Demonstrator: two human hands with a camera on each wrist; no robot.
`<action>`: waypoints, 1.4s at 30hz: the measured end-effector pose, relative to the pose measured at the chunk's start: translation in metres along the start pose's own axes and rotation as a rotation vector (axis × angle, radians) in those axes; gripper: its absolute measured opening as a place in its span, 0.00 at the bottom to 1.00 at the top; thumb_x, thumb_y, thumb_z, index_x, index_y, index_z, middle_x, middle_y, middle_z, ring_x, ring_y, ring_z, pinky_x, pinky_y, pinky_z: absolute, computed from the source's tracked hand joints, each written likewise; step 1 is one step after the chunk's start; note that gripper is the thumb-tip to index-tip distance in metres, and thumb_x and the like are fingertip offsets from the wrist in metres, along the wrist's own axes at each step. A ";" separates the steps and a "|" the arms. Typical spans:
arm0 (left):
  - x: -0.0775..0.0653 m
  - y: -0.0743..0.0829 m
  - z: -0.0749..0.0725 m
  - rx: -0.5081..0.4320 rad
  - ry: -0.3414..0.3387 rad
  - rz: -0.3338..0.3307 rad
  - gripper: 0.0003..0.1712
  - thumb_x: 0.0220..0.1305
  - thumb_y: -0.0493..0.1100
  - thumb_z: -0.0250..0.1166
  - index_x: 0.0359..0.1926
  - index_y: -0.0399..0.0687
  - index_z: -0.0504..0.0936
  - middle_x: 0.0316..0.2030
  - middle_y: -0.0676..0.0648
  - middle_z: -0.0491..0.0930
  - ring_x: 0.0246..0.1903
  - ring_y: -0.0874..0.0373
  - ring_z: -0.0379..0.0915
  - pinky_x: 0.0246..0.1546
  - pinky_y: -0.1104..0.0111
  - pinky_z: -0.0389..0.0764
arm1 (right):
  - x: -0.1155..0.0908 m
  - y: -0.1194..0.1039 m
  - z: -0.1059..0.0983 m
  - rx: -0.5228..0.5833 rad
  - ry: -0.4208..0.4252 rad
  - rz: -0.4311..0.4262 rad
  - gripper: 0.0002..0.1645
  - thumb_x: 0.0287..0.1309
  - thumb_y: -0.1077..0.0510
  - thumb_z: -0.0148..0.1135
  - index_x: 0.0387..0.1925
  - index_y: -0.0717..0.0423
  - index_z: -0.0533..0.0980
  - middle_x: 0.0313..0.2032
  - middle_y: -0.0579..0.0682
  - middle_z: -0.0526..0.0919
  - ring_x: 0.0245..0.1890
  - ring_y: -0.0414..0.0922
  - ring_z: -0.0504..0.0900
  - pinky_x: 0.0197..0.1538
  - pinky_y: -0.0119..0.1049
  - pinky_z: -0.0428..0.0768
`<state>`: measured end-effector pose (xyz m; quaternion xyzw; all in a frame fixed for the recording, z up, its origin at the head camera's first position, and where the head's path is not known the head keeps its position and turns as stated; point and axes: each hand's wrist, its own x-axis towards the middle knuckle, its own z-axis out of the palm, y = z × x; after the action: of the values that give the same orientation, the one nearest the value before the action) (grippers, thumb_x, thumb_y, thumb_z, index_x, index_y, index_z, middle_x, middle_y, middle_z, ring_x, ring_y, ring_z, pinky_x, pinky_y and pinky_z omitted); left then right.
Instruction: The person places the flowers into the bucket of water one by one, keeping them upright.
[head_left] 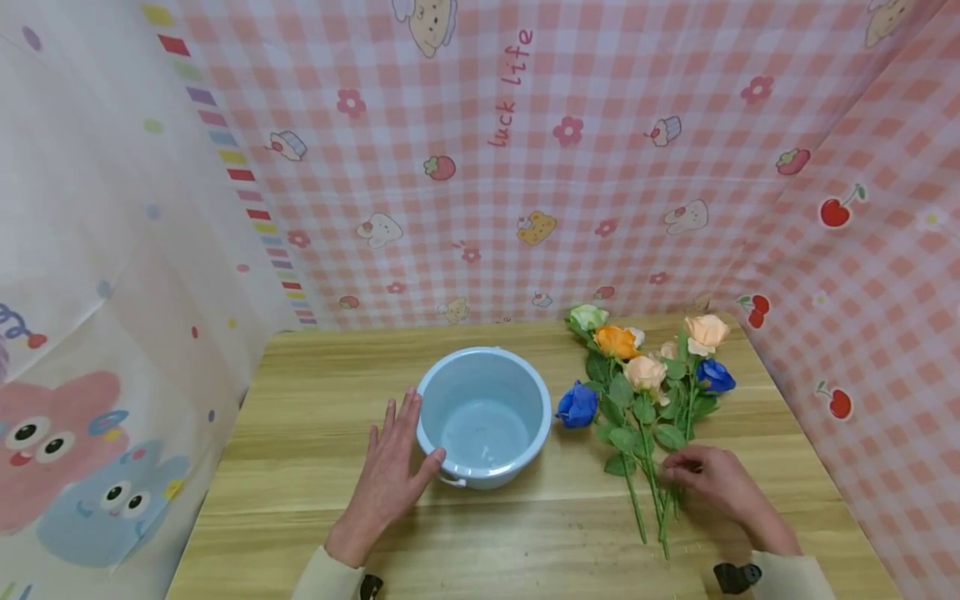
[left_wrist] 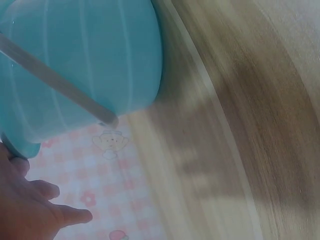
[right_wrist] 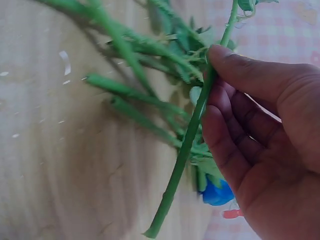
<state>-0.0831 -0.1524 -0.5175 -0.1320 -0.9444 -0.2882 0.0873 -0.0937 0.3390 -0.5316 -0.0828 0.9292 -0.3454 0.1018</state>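
A light blue bucket stands upright on the table with its inside bare. My left hand rests against the bucket's left rim, fingers spread and fairly straight, thumb at the near edge. In the left wrist view the bucket's pale handle hangs down along its side. To the right lies a bunch of roses in orange, peach, green-white and blue. My right hand pinches one green rose stem between thumb and fingers. Which bloom belongs to that stem I cannot tell.
The wooden table carries small pale scraps near the stems. A pink checked cloth hangs behind and on the right. At the left hangs a white patterned sheet. One blue rose lies close to the bucket.
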 end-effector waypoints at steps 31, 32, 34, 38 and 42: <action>-0.001 0.002 0.004 -0.041 0.005 -0.041 0.50 0.73 0.62 0.56 0.84 0.48 0.45 0.83 0.47 0.44 0.79 0.37 0.41 0.72 0.30 0.49 | 0.011 -0.081 -0.001 0.211 0.363 -0.017 0.12 0.68 0.56 0.69 0.46 0.60 0.85 0.39 0.53 0.88 0.35 0.34 0.82 0.36 0.27 0.82; -0.001 0.002 0.004 -0.043 0.008 -0.041 0.50 0.73 0.61 0.57 0.84 0.48 0.46 0.83 0.47 0.45 0.79 0.36 0.41 0.72 0.30 0.49 | 0.012 -0.084 0.000 0.214 0.370 -0.023 0.12 0.68 0.56 0.69 0.46 0.60 0.85 0.39 0.53 0.87 0.35 0.34 0.82 0.36 0.26 0.82; -0.001 0.002 0.005 -0.040 0.010 -0.046 0.50 0.73 0.61 0.57 0.84 0.48 0.46 0.83 0.47 0.44 0.79 0.36 0.41 0.72 0.30 0.50 | 0.015 -0.090 0.000 0.216 0.374 -0.034 0.12 0.68 0.56 0.69 0.46 0.60 0.85 0.39 0.52 0.87 0.35 0.34 0.82 0.37 0.25 0.82; -0.002 0.002 0.006 -0.041 0.018 -0.055 0.50 0.72 0.60 0.58 0.84 0.48 0.46 0.83 0.48 0.44 0.79 0.36 0.41 0.72 0.31 0.49 | 0.021 -0.102 -0.001 0.245 0.370 -0.049 0.14 0.68 0.54 0.68 0.47 0.61 0.85 0.40 0.52 0.87 0.36 0.36 0.82 0.37 0.25 0.82; -0.002 0.003 0.006 -0.044 0.021 -0.064 0.49 0.73 0.62 0.56 0.84 0.49 0.46 0.83 0.48 0.44 0.79 0.36 0.41 0.72 0.30 0.49 | 0.027 -0.113 -0.004 0.286 0.385 -0.074 0.13 0.69 0.54 0.68 0.47 0.59 0.85 0.41 0.53 0.87 0.38 0.37 0.83 0.39 0.25 0.83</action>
<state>-0.0808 -0.1468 -0.5216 -0.1006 -0.9406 -0.3130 0.0848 -0.1113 0.2502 -0.4578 -0.0340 0.8695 -0.4864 -0.0792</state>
